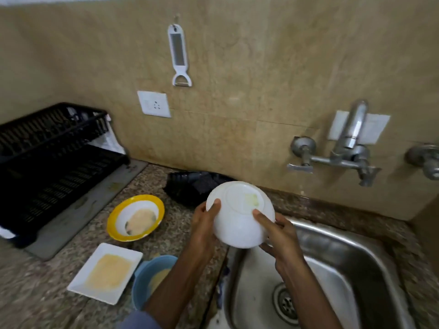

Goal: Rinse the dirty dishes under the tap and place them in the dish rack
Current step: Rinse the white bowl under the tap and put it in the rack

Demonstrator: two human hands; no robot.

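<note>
White bowl gripped between left hand and right hand

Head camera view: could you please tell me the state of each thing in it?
White round bowl, held base-up by left hand and right hand, yellowish smear on base.
Yellow-rimmed white bowl, upright on counter, dirty.
White rectangular plate, flat on counter, dirty.
Blue round bowl, upright on counter, dirty.
Black plastic dish rack, standing on counter.
Metal wall tap, no water flowing.
Steel sink, drain uncovered.
</note>
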